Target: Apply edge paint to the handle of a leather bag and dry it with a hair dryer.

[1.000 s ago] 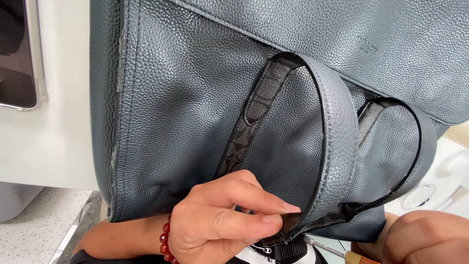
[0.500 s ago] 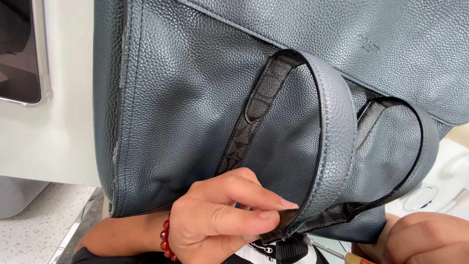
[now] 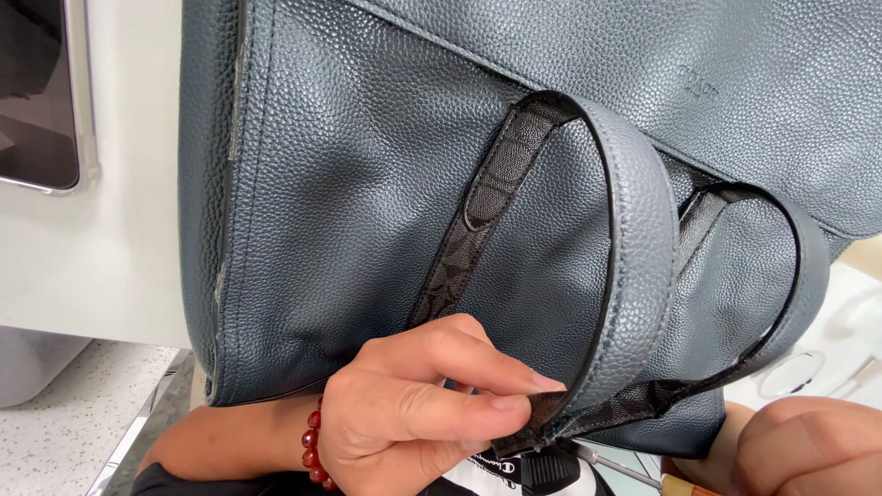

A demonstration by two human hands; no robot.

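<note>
The left hand (image 3: 404,418) pinches the strap (image 3: 634,276) at its low end, the loop arching up-right; the right hand (image 3: 808,445), lower right, looks curled, its grip unclear.

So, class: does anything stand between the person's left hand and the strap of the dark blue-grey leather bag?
Nothing visible does. The left hand already pinches the lower end of the blue-grey, pattern-lined strap between thumb and fingertips, directly against the pebbled leather bag.

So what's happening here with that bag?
A person is handling a dark blue-grey pebbled leather bag. The left hand, with a red bead bracelet at the wrist, pinches the end of one strap between thumb and fingers. The right hand sits at the lower right corner, closed; what it holds is out of view.
</note>
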